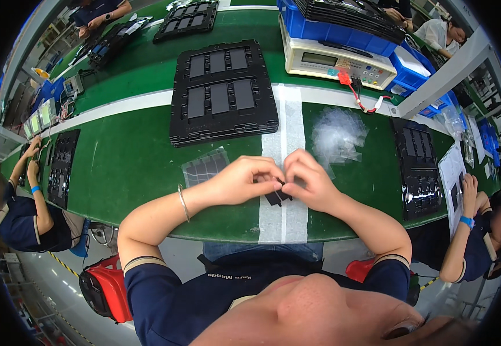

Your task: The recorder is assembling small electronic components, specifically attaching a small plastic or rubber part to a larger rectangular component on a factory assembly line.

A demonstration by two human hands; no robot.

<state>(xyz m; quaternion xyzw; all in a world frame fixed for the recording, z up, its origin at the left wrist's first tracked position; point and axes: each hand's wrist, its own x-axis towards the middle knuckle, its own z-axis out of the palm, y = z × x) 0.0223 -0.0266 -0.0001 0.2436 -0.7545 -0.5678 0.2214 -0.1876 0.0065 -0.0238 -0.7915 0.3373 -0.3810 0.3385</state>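
Note:
My left hand (pixel 249 179) and my right hand (pixel 310 180) meet over the pale strip (pixel 283 222) on the green table. Between their fingertips is a small black flat piece (pixel 274 198), mostly covered by the fingers, so its exact kind does not show. Both hands are closed, thumbs and forefingers pinching at its upper edge. A clear sheet with a grid of lines (pixel 201 167) lies beside my left wrist. Beyond my right hand is a loose pile of clear film pieces (pixel 338 137). Straight ahead sits a stack of black plastic trays (pixel 223 128) holding several dark rectangular pieces.
A beige bench meter (pixel 331 62) with red and black leads stands at the back right, under a blue bin (pixel 343 32). More black trays lie left (pixel 63 167) and right (pixel 417 167), near co-workers' hands. A grey metal post (pixel 447 78) rises at right.

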